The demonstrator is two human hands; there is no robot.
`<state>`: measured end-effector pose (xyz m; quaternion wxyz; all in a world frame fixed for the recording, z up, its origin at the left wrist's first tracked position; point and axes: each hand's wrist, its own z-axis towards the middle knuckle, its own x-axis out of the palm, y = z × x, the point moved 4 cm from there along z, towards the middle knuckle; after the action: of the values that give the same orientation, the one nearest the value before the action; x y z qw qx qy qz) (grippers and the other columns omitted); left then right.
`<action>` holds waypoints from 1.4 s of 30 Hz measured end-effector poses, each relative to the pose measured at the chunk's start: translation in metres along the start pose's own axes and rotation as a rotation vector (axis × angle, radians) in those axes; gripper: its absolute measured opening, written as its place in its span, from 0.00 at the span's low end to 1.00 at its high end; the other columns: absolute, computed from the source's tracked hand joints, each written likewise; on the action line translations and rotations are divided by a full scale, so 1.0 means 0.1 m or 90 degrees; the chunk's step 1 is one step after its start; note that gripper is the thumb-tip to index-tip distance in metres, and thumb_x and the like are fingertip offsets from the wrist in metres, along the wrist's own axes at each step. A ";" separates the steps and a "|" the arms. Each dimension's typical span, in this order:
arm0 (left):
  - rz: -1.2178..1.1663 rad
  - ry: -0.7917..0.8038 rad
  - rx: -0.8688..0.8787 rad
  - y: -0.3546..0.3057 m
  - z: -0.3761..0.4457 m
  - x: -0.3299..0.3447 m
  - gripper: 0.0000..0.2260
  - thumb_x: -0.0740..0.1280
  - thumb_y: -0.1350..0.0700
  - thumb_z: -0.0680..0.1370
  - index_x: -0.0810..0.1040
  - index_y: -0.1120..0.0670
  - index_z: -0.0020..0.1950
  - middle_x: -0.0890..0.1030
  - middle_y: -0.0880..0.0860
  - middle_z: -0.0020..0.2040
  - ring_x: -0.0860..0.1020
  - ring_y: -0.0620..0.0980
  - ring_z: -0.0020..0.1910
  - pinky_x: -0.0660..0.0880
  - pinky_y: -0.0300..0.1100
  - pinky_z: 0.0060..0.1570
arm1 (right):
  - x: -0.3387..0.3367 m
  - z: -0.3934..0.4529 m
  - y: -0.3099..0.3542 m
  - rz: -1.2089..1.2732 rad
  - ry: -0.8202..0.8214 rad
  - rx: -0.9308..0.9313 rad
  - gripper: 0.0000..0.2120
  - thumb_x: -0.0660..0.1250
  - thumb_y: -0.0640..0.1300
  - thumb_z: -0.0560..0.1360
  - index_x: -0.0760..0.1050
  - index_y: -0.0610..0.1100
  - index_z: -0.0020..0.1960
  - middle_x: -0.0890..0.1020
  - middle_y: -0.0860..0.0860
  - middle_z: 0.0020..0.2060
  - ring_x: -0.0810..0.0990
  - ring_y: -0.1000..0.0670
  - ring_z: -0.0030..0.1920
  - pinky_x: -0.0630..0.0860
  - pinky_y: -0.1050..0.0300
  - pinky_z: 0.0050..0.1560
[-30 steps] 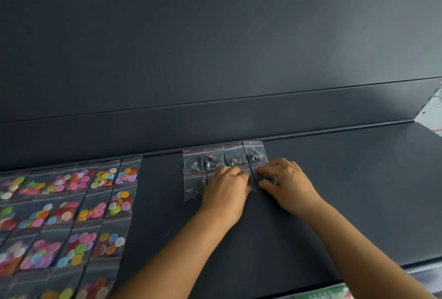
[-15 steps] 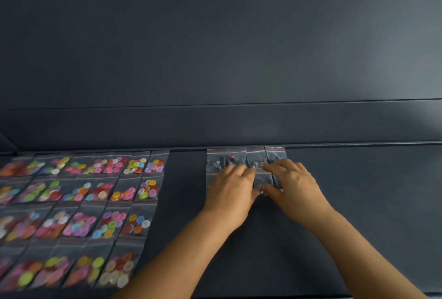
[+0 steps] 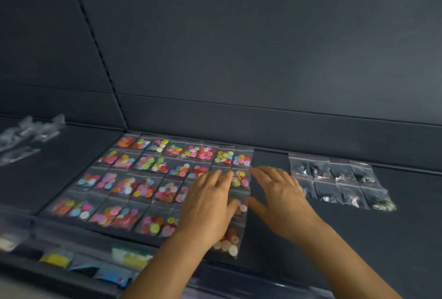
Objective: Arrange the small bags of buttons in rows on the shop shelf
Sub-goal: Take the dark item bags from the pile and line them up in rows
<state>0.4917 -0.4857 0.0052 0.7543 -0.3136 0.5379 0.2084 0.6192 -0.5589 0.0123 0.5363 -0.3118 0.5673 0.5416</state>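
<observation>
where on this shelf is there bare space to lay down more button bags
Bare shelf runs between the colourful button bags and the dark button bags, though the right hand hovers over part of it. More lies right of the dark bags and in front of them. The colourful block is packed, with the left hand on its right edge.

You're at a shop display. The dark shelf (image 3: 275,239) has a matching back panel (image 3: 239,35) with a slotted upright strip (image 3: 95,42), the usual retail fitting. Stock lies in a neat grid: clear bags of coloured buttons (image 3: 153,174) in rows from the shelf's back edge to its front edge, and dark-button bags (image 3: 339,181) in two rows toward the right. Loose clear bags (image 3: 28,131) sit on the next shelf section at the left. Below the front edge you see more packaged goods (image 3: 129,255), blurred, in yellow, green and blue.
</observation>
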 end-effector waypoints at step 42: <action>0.032 -0.063 -0.327 5.28 -0.52 -1.40 0.25 0.60 0.47 0.80 0.60 0.52 0.75 0.69 0.51 0.70 0.64 0.51 0.69 0.63 0.45 0.68 | 2.04 2.97 4.59 0.104 0.171 -0.245 0.28 0.60 0.56 0.77 0.58 0.50 0.74 0.62 0.52 0.73 0.58 0.49 0.73 0.56 0.50 0.73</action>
<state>0.0650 -0.1406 -0.0065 0.6698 -0.4706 0.4377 0.3719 0.2234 -0.1301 -0.0043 0.3414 -0.4305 0.5435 0.6346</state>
